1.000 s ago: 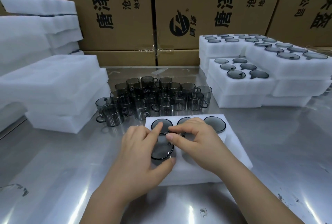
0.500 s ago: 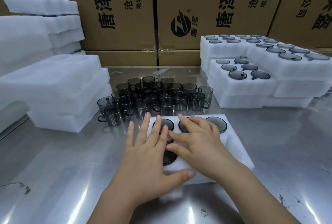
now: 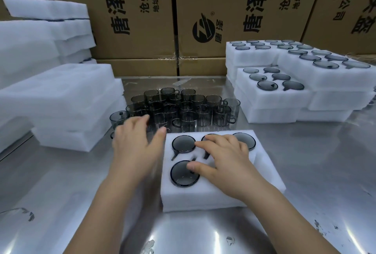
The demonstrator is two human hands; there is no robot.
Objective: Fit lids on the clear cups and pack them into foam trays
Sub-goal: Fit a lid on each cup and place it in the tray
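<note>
judging from the head view, the main risk sits behind the near foam tray point(image 3: 203, 198), where the loose cups point(image 3: 183, 109) stand crowded on the desk point(image 3: 61, 192) with handles pointing every way. the left grip point(image 3: 134, 143) hovers just left of the tray and close to the nearest cups, fingers relaxed and apart, holding nothing; it is blurred, so finer detail is unclear. lifting one cup out of that cluster could snag a neighbour's handle and topple several.

the right grip point(image 3: 221, 172) lies spread on top of the tray, thumb touching the lidded cup point(image 3: 184, 173) in the tray's front-left pocket, pinching nothing. three more lidded cups fill the back row. leaning on soft foam could skew that lid or slide the tray on the shiny desk. packed trays point(image 3: 284, 99) are stacked behind and right of it.
</note>
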